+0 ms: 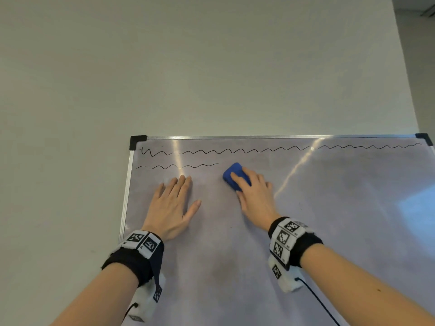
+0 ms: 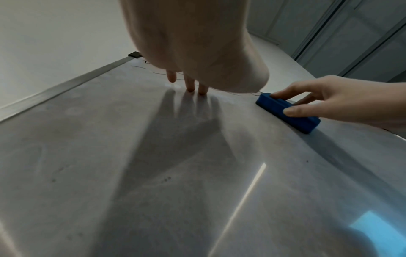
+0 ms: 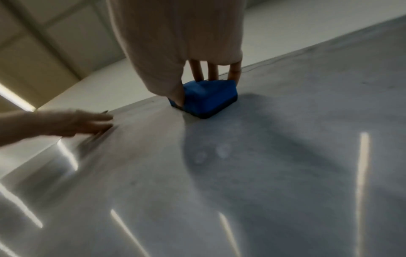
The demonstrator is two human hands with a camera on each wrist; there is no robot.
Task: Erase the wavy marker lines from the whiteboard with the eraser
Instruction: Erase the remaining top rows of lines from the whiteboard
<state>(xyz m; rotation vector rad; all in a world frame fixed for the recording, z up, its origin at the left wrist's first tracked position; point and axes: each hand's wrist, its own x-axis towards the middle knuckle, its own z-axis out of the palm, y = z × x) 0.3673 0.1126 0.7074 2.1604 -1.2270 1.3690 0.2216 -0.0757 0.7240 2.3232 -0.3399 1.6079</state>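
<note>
A whiteboard (image 1: 306,220) with a metal frame hangs on a pale wall. One long wavy black line (image 1: 235,151) runs along its top, and a shorter wavy line (image 1: 183,166) lies below it at the left. My right hand (image 1: 255,195) grips a blue eraser (image 1: 235,176) (image 2: 285,113) (image 3: 208,97) held against the board, just right of the short line's end. My left hand (image 1: 174,203) (image 2: 193,83) lies flat on the board with straight fingers, under the short line.
The board's left frame edge (image 1: 126,196) and black corner caps (image 1: 137,141) mark its limits. Bare wall (image 1: 188,67) lies above and to the left. Bright light streaks (image 1: 296,170) reflect off the board. A black cable (image 1: 317,302) trails from my right wristband.
</note>
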